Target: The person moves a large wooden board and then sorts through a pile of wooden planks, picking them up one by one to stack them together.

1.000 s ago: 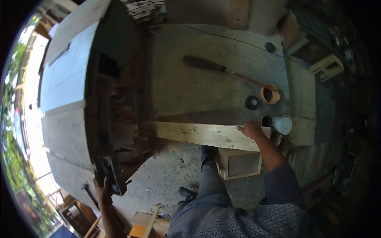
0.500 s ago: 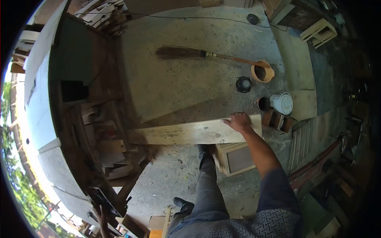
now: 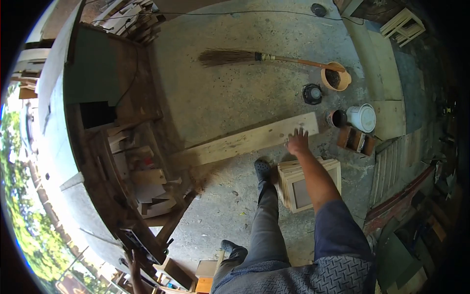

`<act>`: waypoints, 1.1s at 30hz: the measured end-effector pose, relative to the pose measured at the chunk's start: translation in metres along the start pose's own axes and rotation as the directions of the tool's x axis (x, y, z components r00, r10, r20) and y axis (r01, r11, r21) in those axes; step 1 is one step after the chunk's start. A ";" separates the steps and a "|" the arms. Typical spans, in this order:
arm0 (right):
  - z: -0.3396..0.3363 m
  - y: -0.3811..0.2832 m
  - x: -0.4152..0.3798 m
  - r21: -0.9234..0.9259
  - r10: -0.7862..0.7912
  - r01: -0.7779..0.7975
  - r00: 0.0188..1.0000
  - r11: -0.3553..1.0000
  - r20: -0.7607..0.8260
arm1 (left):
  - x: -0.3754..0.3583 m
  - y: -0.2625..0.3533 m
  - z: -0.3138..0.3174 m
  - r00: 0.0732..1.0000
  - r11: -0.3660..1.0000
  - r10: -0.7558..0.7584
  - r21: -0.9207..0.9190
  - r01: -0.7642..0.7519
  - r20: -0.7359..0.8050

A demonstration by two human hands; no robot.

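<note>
A long pale wooden plank lies at a slant over the floor, its left end in the shadow by the bench. At its near edge, towards the right end, is my right hand, fingers spread and not wrapped round the wood. My left hand is at the bottom left, fingers stretched out along the edge of the workbench, beside a dark vise-like fixture. Just below my right hand stands a stack of wooden frames with grey panels, partly behind my forearm.
A broom lies beyond the plank, its handle over a tan basin. Near it are a black round object, a white bucket and a wooden box. Wood scraps fill the bench's shelf.
The plank's right end has moved away from me, showing more of the frame stack. My right hand has gone from gripping the plank to spread fingers. My foot now shows.
</note>
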State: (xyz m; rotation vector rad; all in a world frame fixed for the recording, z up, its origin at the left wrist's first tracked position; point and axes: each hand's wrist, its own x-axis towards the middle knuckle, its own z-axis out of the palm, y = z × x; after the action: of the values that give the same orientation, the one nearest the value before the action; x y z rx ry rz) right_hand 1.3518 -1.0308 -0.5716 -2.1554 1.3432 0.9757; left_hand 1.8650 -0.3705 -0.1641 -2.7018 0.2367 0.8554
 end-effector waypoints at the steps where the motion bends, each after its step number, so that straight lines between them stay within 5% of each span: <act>1: 0.019 -0.005 -0.012 0.056 0.003 -0.002 1.000 0.998 -0.016 | -0.011 0.030 -0.006 0.996 0.991 -0.086 -0.106 0.084 -0.010; 2: 0.034 -0.010 -0.022 0.119 0.013 -0.017 0.999 0.993 0.037 | -0.024 0.063 -0.012 0.985 0.963 -0.173 -0.214 0.167 -0.012; 3: 0.048 -0.015 -0.033 0.180 0.017 -0.034 0.996 0.983 0.092 | -0.031 0.074 -0.014 0.996 0.936 -0.088 -0.341 0.082 -0.002; 7: 0.097 -0.039 -0.085 0.301 0.000 -0.069 0.975 0.951 0.222 | -0.034 0.081 -0.014 0.990 0.980 -0.125 -0.165 0.114 -0.059; 14: 0.108 -0.069 -0.121 0.269 0.022 -0.121 0.939 0.956 0.344 | -0.043 0.087 -0.019 0.989 0.975 -0.094 -0.209 0.069 -0.111; 21: 0.143 -0.133 0.009 0.160 -0.104 0.082 0.986 0.984 0.130 | -0.042 0.080 -0.005 0.969 0.986 -0.167 -0.056 0.159 -0.183; 24: 0.177 -0.174 0.093 0.048 -0.152 0.150 0.986 0.988 0.060 | -0.043 0.070 -0.005 0.983 0.975 -0.104 -0.213 0.070 -0.153; 26: 0.196 -0.200 0.141 -0.025 -0.213 0.214 0.976 0.977 0.032 | -0.045 0.061 -0.003 0.991 0.867 -0.118 -0.493 0.072 -0.064; 29: 0.211 -0.242 0.187 -0.030 -0.290 0.291 0.956 0.956 0.036 | -0.046 0.059 -0.011 0.996 0.970 -0.063 -0.240 0.047 -0.058; 33: 0.230 -0.286 0.212 -0.083 -0.387 0.380 0.917 0.921 -0.095 | -0.051 0.062 -0.014 0.996 0.928 -0.085 -0.365 0.075 -0.011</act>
State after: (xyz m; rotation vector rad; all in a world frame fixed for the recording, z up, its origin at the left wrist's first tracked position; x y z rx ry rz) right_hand 1.5894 -0.8780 -0.8871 -2.4269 0.8874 0.7594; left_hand 1.8156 -0.4301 -0.1378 -3.0412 -0.0340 0.9182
